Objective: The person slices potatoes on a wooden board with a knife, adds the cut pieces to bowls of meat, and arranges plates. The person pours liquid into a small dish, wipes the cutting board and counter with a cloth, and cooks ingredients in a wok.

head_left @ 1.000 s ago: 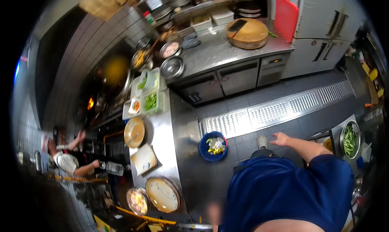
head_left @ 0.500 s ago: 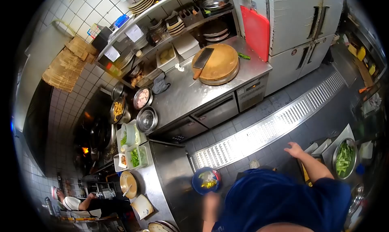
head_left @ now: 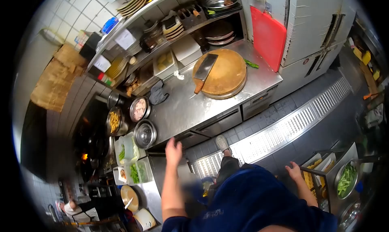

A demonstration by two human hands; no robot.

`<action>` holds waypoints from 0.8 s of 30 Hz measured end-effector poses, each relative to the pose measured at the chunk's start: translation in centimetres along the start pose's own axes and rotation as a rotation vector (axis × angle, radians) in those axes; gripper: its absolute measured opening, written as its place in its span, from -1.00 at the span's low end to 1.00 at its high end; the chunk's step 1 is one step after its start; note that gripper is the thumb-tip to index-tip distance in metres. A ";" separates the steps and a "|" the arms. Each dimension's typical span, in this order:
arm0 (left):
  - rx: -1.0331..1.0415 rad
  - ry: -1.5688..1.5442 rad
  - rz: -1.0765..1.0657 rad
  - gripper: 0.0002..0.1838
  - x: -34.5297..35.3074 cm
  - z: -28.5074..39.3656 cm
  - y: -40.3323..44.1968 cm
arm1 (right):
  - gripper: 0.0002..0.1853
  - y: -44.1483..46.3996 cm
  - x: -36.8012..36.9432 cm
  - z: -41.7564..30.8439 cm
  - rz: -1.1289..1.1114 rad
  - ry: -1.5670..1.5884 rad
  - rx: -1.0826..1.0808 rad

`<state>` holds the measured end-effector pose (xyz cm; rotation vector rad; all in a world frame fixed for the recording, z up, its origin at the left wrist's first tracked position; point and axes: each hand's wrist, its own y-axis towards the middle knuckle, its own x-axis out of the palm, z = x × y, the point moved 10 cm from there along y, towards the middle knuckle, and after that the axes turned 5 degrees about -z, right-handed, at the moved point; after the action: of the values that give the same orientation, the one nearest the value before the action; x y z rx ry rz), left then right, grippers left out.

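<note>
My left hand (head_left: 173,152) is raised over the counter's front edge, near the steel bowls (head_left: 145,133), touching none of them; its fingers look loosely apart and hold nothing I can see. My right hand (head_left: 294,171) hangs out to my right beside a rack (head_left: 318,173), empty, fingers spread. On the steel counter (head_left: 174,106) a cleaver (head_left: 206,68) lies across a round wooden chopping block (head_left: 229,76). Beyond the stacked bowls is a bowl of pale raw meat (head_left: 139,108). A grey cloth (head_left: 157,93) lies close by.
Clear tubs of chopped greens (head_left: 135,173) stand left, near a lit stove (head_left: 84,156) and another person (head_left: 71,207). A bowl of cut green vegetables (head_left: 346,180) sits right. A floor grate (head_left: 263,141) runs past my foot (head_left: 222,143). A red board (head_left: 267,37) leans by the fridge.
My left hand has swung forward and up towards the counter. My right hand stays out to the side, slightly lower. My foot has come into view on the grate, and the counter appears closer.
</note>
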<state>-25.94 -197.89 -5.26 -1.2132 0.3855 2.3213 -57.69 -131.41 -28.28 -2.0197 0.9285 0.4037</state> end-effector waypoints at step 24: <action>0.203 -0.654 0.395 -0.76 -14.9 11.3 62.6 | -0.54 8.8 -0.3 -47.0 0.290 0.382 -0.263</action>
<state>-60.37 -249.63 14.80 -0.2522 0.6377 2.7542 -67.02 -172.48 -5.73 -2.2510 1.4807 0.3118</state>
